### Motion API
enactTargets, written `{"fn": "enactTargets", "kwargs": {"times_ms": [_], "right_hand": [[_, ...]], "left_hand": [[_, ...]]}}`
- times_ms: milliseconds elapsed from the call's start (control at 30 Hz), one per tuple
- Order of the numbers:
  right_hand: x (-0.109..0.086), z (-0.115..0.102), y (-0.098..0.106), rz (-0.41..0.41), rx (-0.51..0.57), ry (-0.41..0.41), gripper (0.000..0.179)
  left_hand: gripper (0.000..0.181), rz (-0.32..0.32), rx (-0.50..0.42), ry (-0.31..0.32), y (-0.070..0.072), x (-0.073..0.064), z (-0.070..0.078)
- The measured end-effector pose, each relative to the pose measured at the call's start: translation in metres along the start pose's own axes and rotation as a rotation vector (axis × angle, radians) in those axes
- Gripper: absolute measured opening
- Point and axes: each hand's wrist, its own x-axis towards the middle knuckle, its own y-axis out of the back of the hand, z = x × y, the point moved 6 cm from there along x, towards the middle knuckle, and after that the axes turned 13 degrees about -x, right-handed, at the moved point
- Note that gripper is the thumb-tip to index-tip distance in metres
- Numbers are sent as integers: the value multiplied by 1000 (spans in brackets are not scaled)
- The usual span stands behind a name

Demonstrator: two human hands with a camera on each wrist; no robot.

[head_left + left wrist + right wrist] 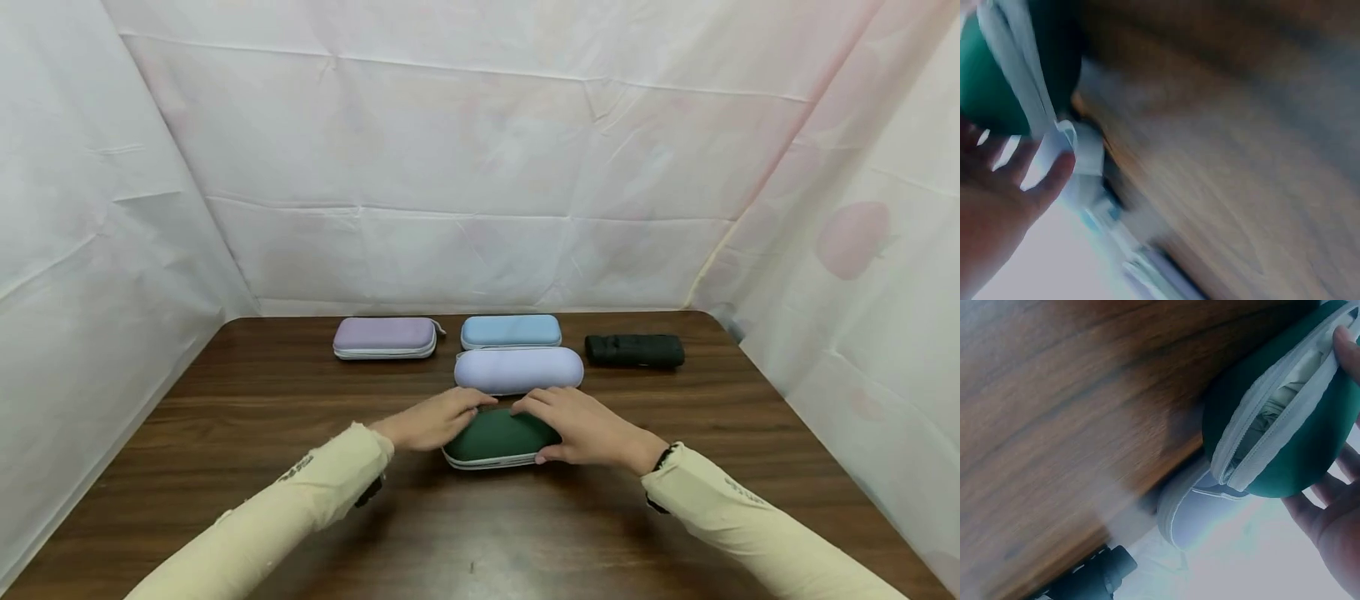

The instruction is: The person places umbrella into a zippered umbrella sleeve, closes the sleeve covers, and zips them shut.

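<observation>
A green zip case [501, 437] with a pale zipper lies on the table between the two hands. My left hand [435, 418] holds its left end, the fingers spread over the far side. At the right end, my right hand [588, 429] grips the case, fingertips on top and thumb at the front by the zipper. In the right wrist view the zipper of the green case [1297, 437] gapes, with crumpled greyish cloth-like material inside. Right behind it sits a lavender rounded case [519, 370].
A light blue case [512, 330] stands behind the lavender one. To the left is a purple zip case [385, 335] with a wrist loop; to the right, a black pouch [634, 351]. White curtains [465, 167] enclose the back and sides of the brown wooden table [300, 550].
</observation>
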Motion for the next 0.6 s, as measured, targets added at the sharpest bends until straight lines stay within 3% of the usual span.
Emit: {"fn": "enactTargets", "kwargs": {"times_ms": [167,300,467,600], "right_hand": [[-1,-2,-1,7,-21,13,66],[-2,0,-1,8,-22,11,66],[-1,1,-1,14,-41,23,66],[0,2,0,16,-44,35,67]], "left_hand": [[42,-159,-202,103,6,18,-13],[43,-243,-186,170,10,30,-13],[26,-221,-78,172,19,34,-18],[17,-156,-105,168,22,33,-28]]}}
